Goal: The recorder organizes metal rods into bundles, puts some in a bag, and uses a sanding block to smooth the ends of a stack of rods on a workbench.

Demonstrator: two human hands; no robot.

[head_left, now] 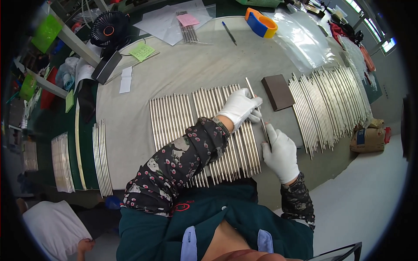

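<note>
White gloves cover both hands. My left hand [240, 108] is closed around the upper part of a thin metal rod [263, 125], which slants over the right end of a row on the table. Lower down, my right hand [280, 154] grips the same rod between thumb and fingers. Under my left forearm lie metal rods [170, 115] side by side in neat groups, partly hidden by the sleeve. A dark brown block [277, 92] rests just right of my left hand. Beyond it spreads a larger batch of rods [326, 108].
At the back are a tape dispenser [261, 22], a pen [229, 33], clear plastic bags [302, 39] and a black fan [109, 28]. More rods [101, 156] lie along the table's left edge. A person [61, 226] is at the lower left.
</note>
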